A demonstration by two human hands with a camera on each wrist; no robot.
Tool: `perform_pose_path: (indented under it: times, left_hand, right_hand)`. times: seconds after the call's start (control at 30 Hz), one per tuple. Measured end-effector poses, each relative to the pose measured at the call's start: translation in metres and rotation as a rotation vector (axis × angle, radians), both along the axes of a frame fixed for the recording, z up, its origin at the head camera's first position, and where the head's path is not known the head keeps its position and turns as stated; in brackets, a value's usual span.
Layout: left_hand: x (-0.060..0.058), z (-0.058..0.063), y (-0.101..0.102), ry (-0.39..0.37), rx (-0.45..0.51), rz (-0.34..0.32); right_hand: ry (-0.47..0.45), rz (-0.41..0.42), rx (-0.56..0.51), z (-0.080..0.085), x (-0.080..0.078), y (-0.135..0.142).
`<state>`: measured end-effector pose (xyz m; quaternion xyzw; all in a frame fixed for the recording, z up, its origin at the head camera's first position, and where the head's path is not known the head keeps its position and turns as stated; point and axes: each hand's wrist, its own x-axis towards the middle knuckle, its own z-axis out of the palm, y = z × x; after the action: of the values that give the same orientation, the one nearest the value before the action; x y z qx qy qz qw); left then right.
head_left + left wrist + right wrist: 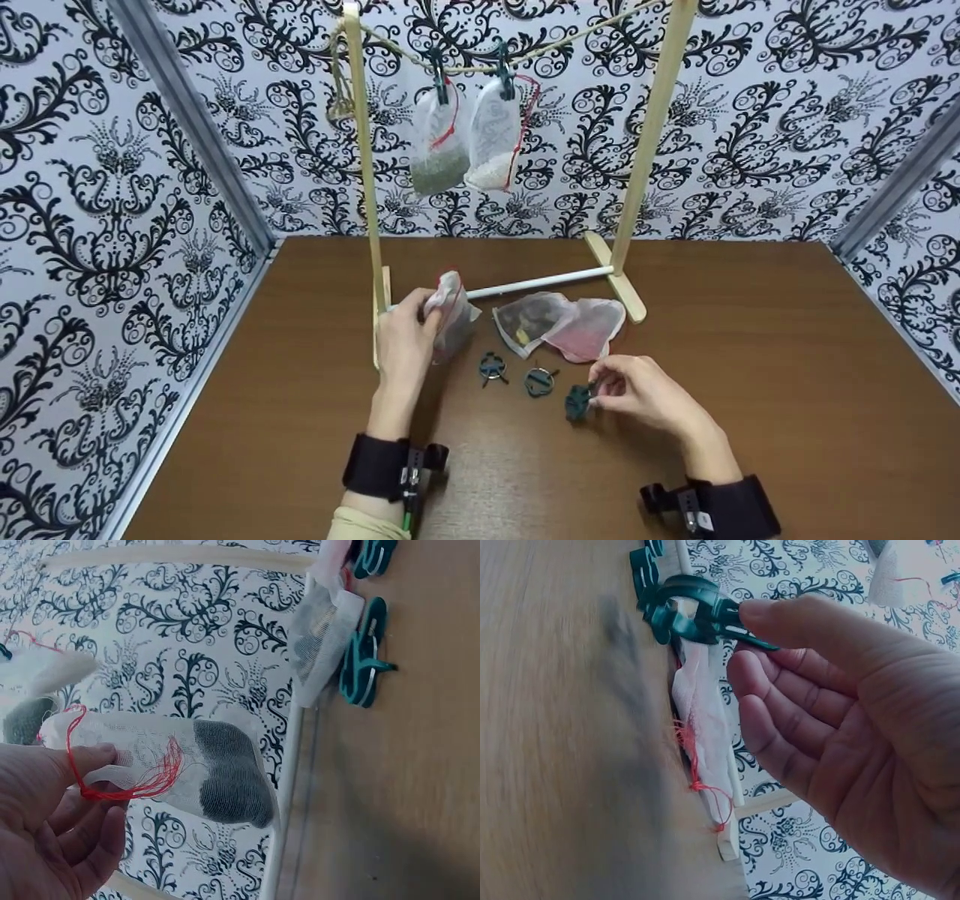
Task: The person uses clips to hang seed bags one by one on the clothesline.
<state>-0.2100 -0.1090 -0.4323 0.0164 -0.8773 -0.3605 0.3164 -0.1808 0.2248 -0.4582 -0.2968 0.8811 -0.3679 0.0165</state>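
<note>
My left hand [401, 337] pinches the top of a white mesh bag [157, 735] between thumb and fingers. Dark grains fill the far end of this bag, and its red drawstring [124, 791] loops over the thumb side. In my right hand [649, 390] a dark green plastic clip [705, 611] is pinched by thumb and fingertips, held above the brown table. Two more green clips, a left one [493, 367] and a middle one [539, 382], lie on the table between the hands. Behind them lie two mesh bags, one with dark and yellow contents [529, 321], one pinkish [589, 330].
A wooden frame with a left post [365, 165] and right post [652, 142] carries a rope [570, 37]. Clipped to it hang a bag of greenish grains [439, 169] and one of white grains [493, 169]. A white bar [540, 283] joins the posts low down.
</note>
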Motion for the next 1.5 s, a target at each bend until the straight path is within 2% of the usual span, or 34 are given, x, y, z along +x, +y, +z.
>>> perform_pose_path:
  times: [0.27, 0.43, 0.57, 0.7, 0.77, 0.87, 0.93, 1.0, 1.07, 1.17, 1.3, 1.5]
  left_hand:
    - [0.002, 0.012, 0.021, 0.113, -0.003, -0.109]
    - [0.001, 0.017, 0.032, 0.089, 0.009, -0.141]
    - [-0.001, 0.021, 0.038, 0.065, 0.0, -0.16]
    - [-0.009, 0.035, 0.045, 0.124, -0.079, -0.205]
    - [-0.014, 0.047, 0.049, 0.158, -0.139, -0.224]
    - [-0.021, 0.074, 0.055, 0.189, -0.265, -0.216]
    - [-0.026, 0.096, 0.059, 0.209, -0.356, -0.188]
    - [-0.032, 0.118, 0.065, 0.245, -0.457, -0.118]
    - [-0.038, 0.138, 0.072, 0.296, -0.56, -0.035]
    - [-0.044, 0.165, 0.082, 0.356, -0.702, 0.07]
    - [-0.047, 0.193, 0.09, 0.345, -0.85, 0.105]
    - [-0.059, 0.224, 0.097, 0.323, -0.94, 0.126]
  right_hand:
    - [0.064, -0.043, -0.073, 0.009, -0.004, 0.002]
    - [0.14, -0.018, -0.113, 0.02, -0.012, 0.003]
    - [0.275, 0.025, -0.087, 0.045, -0.026, 0.003]
    - [0.419, 0.077, -0.075, 0.081, -0.042, 0.001]
    - [0.486, 0.098, -0.071, 0.101, -0.05, -0.001]
    - [0.588, 0.118, -0.043, 0.133, -0.062, -0.006]
    - [0.667, 0.121, -0.008, 0.156, -0.07, -0.009]
    - [0.72, 0.101, 0.033, 0.179, -0.076, -0.013]
    - [0.733, 0.05, 0.057, 0.202, -0.08, -0.016]
    - [0.677, -0.093, 0.067, 0.235, -0.081, -0.023]
    - [0.625, -0.252, 0.053, 0.274, -0.082, -0.031]
    - [0.738, -0.318, 0.112, 0.316, -0.091, -0.046]
